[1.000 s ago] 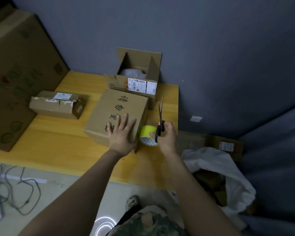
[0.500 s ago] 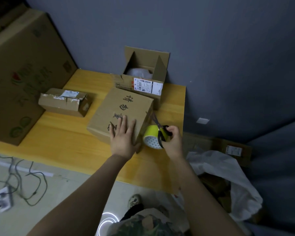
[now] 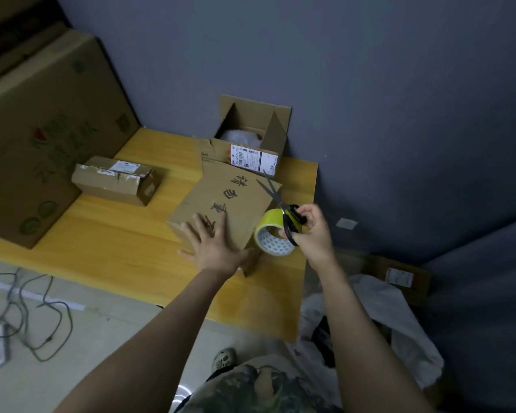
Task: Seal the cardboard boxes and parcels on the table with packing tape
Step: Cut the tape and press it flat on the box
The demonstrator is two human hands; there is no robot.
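- A large printed carton [image 3: 42, 138] stands at the left end of the wooden table [image 3: 116, 248], reaching its back left corner.
- The closed box [image 3: 236, 204], with black handwriting on its top, sits near the table's front right corner, turned at an angle to the edges.
- An open box [image 3: 251, 123] stands at the back edge just behind it, flaps up, with a white shipping label on its front.
- A small flat parcel [image 3: 113, 180] lies well to the left of the closed box, near the carton.
- The left hand [image 3: 215, 245] lies flat with fingers spread on the near part of the closed box's top.
- The right hand [image 3: 316, 231] curls around the scissors' handles just beside the box's right side; a fingertip shows inside the roll's core.
- The yellow tape roll [image 3: 270, 225] is at the box's right side, against the right hand.
- The scissors [image 3: 277, 198] have their blades parted, pointing up over the box's right edge.
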